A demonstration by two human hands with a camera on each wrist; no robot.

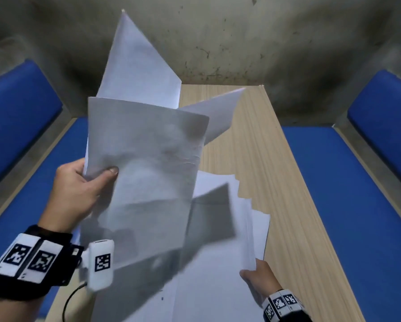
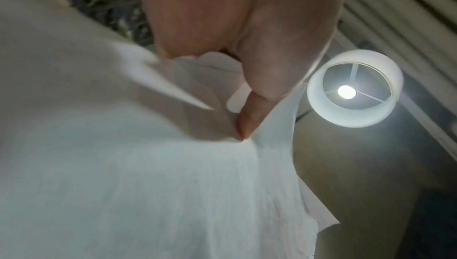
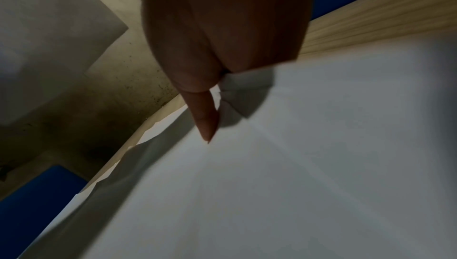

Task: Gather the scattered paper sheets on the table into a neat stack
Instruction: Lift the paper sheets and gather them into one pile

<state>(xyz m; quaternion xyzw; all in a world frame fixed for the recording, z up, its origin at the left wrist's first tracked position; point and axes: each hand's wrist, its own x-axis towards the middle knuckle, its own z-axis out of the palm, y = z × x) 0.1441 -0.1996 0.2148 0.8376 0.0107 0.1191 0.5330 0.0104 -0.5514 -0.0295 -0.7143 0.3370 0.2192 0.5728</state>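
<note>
The left hand (image 1: 78, 189) held a loose fan of paper sheets (image 1: 146, 173) upright above the table (image 1: 253, 159), thumb pressed on the front sheet and the other fingers behind it, at about nine o'clock in the head view. The fan was anything but square: one sheet rose toward twelve o'clock, another splayed toward one o'clock, and the front one bowed forward. The right hand (image 1: 258, 281), at about five o'clock, pinched the near corner of a second batch of sheets (image 1: 220, 228) lying in uneven steps on the table; the right wrist view showed its thumb (image 3: 205, 118) laid flat on the top sheet with the fingers hidden beneath. The chief risk was probably slippage: the left thumb (image 2: 249, 114) bore on only a narrow strip near one edge, so the rear sheets, held by friction alone, could slide out and drop onto the blue seats (image 1: 348, 205) flanking the table. Bringing the raised fan down over the lower batch might also have buckled or creased the bowed front sheet. The stepped edges under the right hand would likely stay uneven unless both batches were tapped square together, and dragging by one corner could tear or fold it.
</note>
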